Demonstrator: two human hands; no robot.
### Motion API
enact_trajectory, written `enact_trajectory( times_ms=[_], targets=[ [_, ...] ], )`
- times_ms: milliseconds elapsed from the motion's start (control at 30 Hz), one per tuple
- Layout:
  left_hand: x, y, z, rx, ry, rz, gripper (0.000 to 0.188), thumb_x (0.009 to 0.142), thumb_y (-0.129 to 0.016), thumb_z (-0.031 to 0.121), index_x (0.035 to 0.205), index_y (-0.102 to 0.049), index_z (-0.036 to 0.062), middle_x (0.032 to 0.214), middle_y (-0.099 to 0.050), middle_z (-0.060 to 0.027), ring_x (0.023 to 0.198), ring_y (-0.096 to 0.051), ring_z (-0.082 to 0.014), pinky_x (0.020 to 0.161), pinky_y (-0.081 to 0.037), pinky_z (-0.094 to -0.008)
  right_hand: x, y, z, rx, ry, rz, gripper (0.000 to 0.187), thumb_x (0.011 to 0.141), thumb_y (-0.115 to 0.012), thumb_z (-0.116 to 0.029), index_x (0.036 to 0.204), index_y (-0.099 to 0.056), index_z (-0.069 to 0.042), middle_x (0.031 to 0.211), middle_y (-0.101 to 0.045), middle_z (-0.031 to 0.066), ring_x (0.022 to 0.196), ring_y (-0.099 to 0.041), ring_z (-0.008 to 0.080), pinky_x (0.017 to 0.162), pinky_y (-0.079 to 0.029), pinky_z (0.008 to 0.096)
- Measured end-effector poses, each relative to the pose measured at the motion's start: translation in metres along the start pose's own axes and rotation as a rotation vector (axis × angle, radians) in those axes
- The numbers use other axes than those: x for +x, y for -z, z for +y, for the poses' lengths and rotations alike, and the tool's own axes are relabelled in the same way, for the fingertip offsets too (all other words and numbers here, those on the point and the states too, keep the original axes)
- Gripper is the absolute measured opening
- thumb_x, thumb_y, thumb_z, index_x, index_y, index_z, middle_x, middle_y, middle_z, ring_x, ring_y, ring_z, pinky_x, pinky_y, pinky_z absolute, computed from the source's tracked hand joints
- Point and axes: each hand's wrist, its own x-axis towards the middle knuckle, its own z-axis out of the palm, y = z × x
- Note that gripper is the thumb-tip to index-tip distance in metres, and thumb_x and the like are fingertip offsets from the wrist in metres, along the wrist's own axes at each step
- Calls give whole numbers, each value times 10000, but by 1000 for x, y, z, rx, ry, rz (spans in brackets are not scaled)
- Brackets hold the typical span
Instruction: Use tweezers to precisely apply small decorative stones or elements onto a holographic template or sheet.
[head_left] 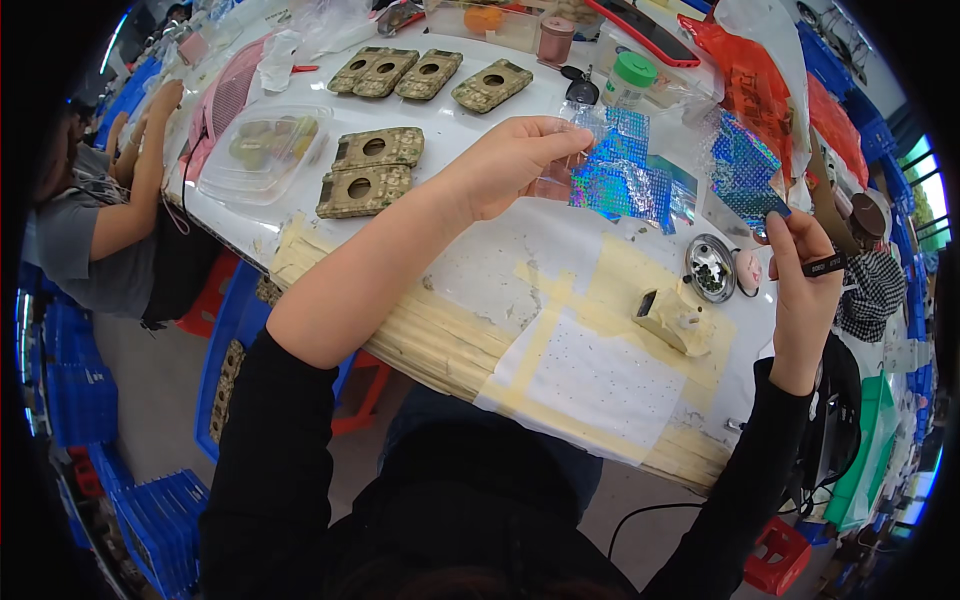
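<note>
The white bench (440,130) is the biggest thing here, with a co-worker (100,220) sitting at its left side. A blue bin (243,310) stands below its left edge, holding more camouflage parts. A red bag (740,75) lies at the far right, and a dotted white sheet (590,385) covers the near edge. A clear tub (250,190) of greenish food sits on the left.

The left hand (515,165) is pinched closed, thumb against forefinger, on the left edge of a shiny blue foil (625,170). The right hand (803,275) is pinched too, holding the lower corner of a second foil (745,165). Both foils are over the right part of the bench, side by side.

Six camouflage shells (378,148) with round holes lie beyond and left of the left forearm. A cream block (675,322) rests just beyond the sheet; a metal dish (722,245) of dark bits is near it. A green-lidded jar (630,80) stands beyond the foils, beside some keys (582,90)
</note>
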Motion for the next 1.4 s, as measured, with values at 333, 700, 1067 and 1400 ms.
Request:
enact_trajectory(
  times_ms=[333, 700, 1067, 1400],
  targets=[
    [0, 0, 0, -24, 1, -24, 236, 930, -578, 330, 1004, -631, 113, 934, -640, 30, 829, -604, -80, 797, -496, -297, 0, 3, 1, 31, 2, 19, 204, 883, -639, -72, 1044, -629, 53, 878, -667, 49, 787, -602, 63, 694, -429, 184],
    [-1, 2, 1, -29, -97, -154, 196, 913, -616, 301, 1008, -617, 130, 924, -654, 30, 844, -620, -71, 790, -492, -283, -1, -2, 0, 73, 39, 61, 163, 889, -642, -118, 1008, -640, -6, 756, -633, -3, 588, -417, 5, 529, -297, 165],
    [-6, -2, 4, -42, -148, -201, 186, 909, -627, 270, 1012, -618, 116, 907, -667, 20, 825, -637, -62, 739, -517, -256, 0, 1, 0, 86, 15, 45, 178, 884, -636, -69, 1013, -628, 52, 838, -668, 55, 733, -580, 48, 641, -397, 168],
    [-6, -2, 4, -38, -127, -197, 202, 905, -630, 269, 1007, -610, 95, 914, -672, -6, 825, -654, -91, 750, -533, -266, -1, 3, 2, 46, 4, 66, 169, 879, -642, -79, 1005, -633, 34, 805, -666, 33, 635, -501, 5, 549, -331, 166]
  ],
)
